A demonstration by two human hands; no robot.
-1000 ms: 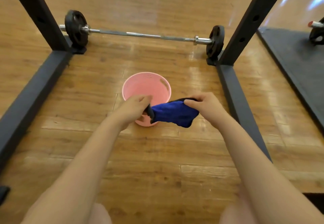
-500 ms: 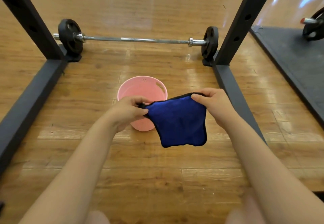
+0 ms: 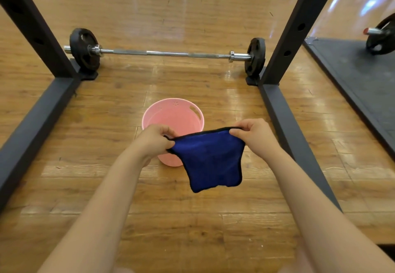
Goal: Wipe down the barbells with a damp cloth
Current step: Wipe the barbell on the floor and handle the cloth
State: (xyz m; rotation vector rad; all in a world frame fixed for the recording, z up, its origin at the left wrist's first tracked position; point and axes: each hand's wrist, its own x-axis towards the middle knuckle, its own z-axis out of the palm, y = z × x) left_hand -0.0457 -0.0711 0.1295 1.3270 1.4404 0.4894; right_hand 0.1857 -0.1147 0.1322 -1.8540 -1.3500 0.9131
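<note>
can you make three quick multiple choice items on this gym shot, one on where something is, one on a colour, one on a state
1. Where does the pink bucket stand?
A. on the wooden floor between the rack's two base rails
B. on the black mat
C. on top of the barbell

2. What colour is the cloth?
A. white
B. blue with a dark edge
C. yellow

3. How is the cloth held?
A. balled up in one hand
B. lying on the floor
C. spread out, hanging from both hands

Answers:
1. A, the bucket sits on the floor boards, nearer than the barbell.
2. B, its face is blue and its border dark.
3. C, the left hand and the right hand each pinch an upper corner and the rest hangs down.
</note>
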